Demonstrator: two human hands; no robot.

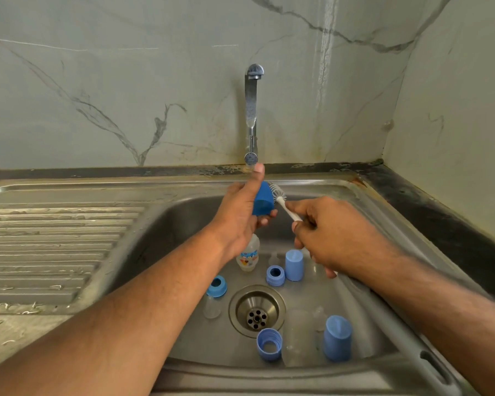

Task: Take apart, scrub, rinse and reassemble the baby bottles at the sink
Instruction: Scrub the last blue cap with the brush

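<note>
Head view. At the centre of the frame the left hand (242,215) holds a dark blue cap (262,202) up under the tap (251,115), thumb and fingers curled round it, the forefinger straight and reaching to the spout. The right hand (330,232) grips the white handle of a bottle brush (280,197), whose bristle head lies against the upper right side of the cap. Held so, the cap sits where water would fall and the brush can work round it; I see no clear stream running, so scrubbing seems to be the step in hand.

Below the hands, the sink (183,252) carries the rest of the parts, all taken apart. A clear printed bottle (247,257) stands just under the left wrist. Right of it are a pale blue ring (275,275) and a pale blue cap (294,265), close together. A brighter blue ring (217,286) lies left of the drain (257,310), with a clear teat (211,307) just below it. Toward the lower edge a third ring (269,344) lies tilted and another cap (337,338) stands; between them something clear, perhaps a second bottle, is too faint to tell.

Open room lies in the left half of the basin and on the ribbed draining board (55,247) at left. The parts ring the drain closely, so a lowered hand could knock them.
</note>
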